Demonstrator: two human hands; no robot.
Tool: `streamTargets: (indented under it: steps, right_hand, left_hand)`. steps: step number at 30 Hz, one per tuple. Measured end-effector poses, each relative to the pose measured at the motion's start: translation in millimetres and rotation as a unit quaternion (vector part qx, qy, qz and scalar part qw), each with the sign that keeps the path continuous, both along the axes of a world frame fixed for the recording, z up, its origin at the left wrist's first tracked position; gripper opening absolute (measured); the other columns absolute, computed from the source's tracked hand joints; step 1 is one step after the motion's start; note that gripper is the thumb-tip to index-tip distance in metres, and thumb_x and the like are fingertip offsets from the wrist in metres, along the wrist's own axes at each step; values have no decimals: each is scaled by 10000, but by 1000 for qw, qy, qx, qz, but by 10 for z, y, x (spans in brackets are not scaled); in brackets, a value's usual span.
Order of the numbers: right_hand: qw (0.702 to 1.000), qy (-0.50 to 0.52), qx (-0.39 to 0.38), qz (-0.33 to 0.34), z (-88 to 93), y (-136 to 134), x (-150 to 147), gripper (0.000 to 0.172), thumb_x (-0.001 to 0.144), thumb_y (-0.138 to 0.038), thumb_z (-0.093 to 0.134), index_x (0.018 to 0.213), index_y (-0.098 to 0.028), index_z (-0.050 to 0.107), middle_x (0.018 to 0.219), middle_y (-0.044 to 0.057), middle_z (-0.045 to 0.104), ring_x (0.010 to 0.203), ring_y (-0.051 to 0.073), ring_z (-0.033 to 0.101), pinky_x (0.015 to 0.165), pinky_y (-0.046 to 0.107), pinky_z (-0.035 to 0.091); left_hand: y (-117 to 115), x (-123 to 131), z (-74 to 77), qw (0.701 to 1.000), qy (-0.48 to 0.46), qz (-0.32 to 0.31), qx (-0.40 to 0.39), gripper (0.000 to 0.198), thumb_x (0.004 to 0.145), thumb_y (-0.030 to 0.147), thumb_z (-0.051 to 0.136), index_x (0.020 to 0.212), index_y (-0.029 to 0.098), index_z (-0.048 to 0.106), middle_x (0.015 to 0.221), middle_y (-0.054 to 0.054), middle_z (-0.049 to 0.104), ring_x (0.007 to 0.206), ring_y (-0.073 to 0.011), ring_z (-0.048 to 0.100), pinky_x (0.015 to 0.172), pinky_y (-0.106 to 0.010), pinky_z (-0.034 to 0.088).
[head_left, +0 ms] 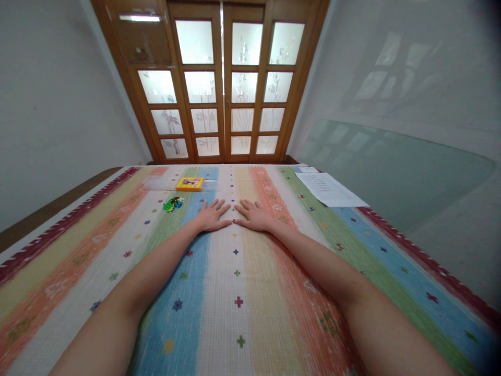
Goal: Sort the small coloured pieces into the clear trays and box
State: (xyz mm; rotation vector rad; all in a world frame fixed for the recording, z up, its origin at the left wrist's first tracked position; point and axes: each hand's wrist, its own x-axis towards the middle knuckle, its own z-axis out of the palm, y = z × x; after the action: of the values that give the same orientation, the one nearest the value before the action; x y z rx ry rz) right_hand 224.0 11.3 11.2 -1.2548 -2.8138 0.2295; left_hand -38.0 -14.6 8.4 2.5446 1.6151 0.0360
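My left hand [212, 214] lies flat, palm down, on a striped multicoloured cloth [235, 292], with its fingers spread and nothing in it. My right hand [253, 215] lies flat beside it in the same way, fingers stretched out, and the two thumbs nearly touch. A small heap of green, blue and dark pieces [173, 203] sits on the cloth to the left of my left hand. Beyond that heap lies a flat yellow box [190, 184] with a picture on its lid. Both forearms reach out from the near edge.
A printed white sheet of paper [327, 189] lies at the far right of the cloth. A clear plastic item [158, 183] rests left of the yellow box. Wooden doors with frosted glass panes [223, 83] stand behind. A glass panel [391, 172] leans on the right wall.
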Motion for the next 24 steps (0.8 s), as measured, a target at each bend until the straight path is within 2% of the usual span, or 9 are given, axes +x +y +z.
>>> streamTargets:
  steps: [4, 10, 15, 24]
  right_hand:
    - [1000, 3, 11, -3, -2, -12, -7, 902, 982, -848, 245, 1687, -291, 331, 1762, 115, 217, 1625, 345, 199, 1302, 567, 147]
    - [994, 1, -5, -110, -39, 13, -38, 869, 983, -830, 295, 1680, -311, 335, 1767, 136, 192, 1625, 399, 153, 1262, 680, 122]
    - [995, 1, -18, -102, -25, 42, -32, 886, 976, -837, 308, 1688, -309, 311, 1773, 137, 163, 1631, 390, 132, 1266, 684, 84]
    - [995, 3, -14, -95, -43, 107, -9, 862, 991, -815, 306, 1691, -312, 308, 1772, 133, 168, 1628, 385, 152, 1264, 677, 131]
  left_hand:
    - [2, 8, -2, 1000, 0, 6, -6, 914, 945, 861, 313, 1698, 345, 260, 1788, -58, 116, 1647, -381, 88, 1268, -715, 37]
    - [-14, 43, 35, 999, 4, 30, -16, 899, 919, 892, 309, 1686, 428, 249, 1790, -18, 115, 1639, -433, 65, 1218, -798, -15]
    - [-11, 55, 52, 999, 4, 33, -26, 906, 918, 896, 298, 1690, 428, 231, 1793, -17, 94, 1636, -453, 39, 1202, -816, -29]
    - [7, 52, 43, 999, 5, 28, -21, 904, 916, 897, 318, 1688, 435, 231, 1791, -43, 107, 1636, -455, 38, 1196, -817, -24]
